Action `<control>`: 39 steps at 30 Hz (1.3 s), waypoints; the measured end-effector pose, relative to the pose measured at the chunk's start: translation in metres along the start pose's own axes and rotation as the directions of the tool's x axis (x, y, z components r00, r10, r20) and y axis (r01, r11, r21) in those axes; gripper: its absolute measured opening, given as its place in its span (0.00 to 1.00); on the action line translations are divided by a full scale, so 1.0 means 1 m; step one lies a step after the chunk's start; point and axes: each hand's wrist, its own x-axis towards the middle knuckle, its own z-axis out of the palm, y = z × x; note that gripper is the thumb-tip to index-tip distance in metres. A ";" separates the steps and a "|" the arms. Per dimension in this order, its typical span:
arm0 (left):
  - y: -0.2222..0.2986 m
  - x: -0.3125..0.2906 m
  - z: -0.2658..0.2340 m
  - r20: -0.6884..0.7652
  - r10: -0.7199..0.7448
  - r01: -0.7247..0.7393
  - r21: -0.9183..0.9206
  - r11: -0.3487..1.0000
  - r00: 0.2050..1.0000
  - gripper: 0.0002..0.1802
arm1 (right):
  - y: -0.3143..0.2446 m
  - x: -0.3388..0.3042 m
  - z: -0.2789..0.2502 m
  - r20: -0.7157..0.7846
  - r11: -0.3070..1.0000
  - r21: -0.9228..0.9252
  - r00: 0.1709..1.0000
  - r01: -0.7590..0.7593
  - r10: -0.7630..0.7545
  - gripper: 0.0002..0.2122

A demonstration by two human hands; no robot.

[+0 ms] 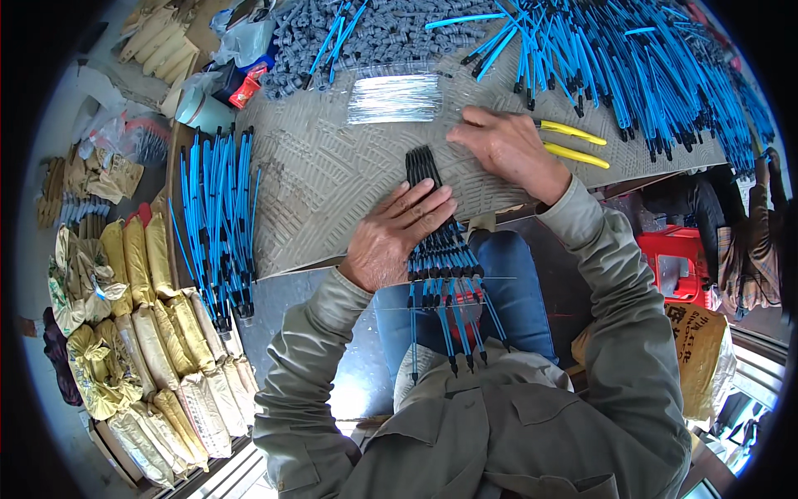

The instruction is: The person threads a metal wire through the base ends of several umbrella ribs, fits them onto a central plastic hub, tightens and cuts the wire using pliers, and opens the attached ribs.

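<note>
My left hand [395, 229] lies flat across a row of thin blue tubes with black ends [445, 264], its fingers stretched out over them. Black tips poke out beyond the fingers on the tabletop. The other ends fan out past the table's near edge above my lap, a few hanging lower. To the right, my right hand [511, 150] hovers at or rests on the table with fingers bent and their tips turned under, out of sight. Yellow-handled pliers [573, 143] stick out from behind that hand, their head hidden. Ahead lies a stack of silvery wires [394, 98].
A large heap of blue tubes [615, 66] covers the far right. Grey pieces [357, 37] pile up at the back, beside a red packet [248, 86] and a pale green cup [204, 110]. More tubes [218, 216] lie left. Packed bags [158, 333] stand beyond; a red stool [677, 262] is right.
</note>
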 end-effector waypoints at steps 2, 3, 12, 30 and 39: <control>0.001 0.000 0.001 -0.005 0.008 -0.008 -0.001 1.000 1.000 0.39 | -0.001 -0.001 -0.001 0.015 1.000 -0.011 1.000 -0.010 0.010 0.09; 0.001 0.000 0.001 -0.007 0.013 -0.013 -0.002 1.000 1.000 0.40 | -0.001 -0.001 -0.002 0.022 1.000 -0.017 1.000 -0.016 0.016 0.09; 0.000 -0.001 0.001 -0.005 0.025 -0.024 0.040 0.999 1.000 0.38 | -0.003 0.002 -0.001 0.033 1.000 -0.026 0.999 0.002 -0.001 0.09; 0.002 -0.005 0.001 -0.005 0.001 -0.001 0.042 0.999 1.000 0.39 | -0.013 0.016 0.004 0.111 0.997 0.074 0.993 0.039 -0.047 0.07; 0.002 -0.006 0.004 -0.012 -0.002 0.002 -0.016 1.000 1.000 0.53 | -0.008 0.024 0.005 0.092 0.988 0.097 0.988 0.116 -0.125 0.08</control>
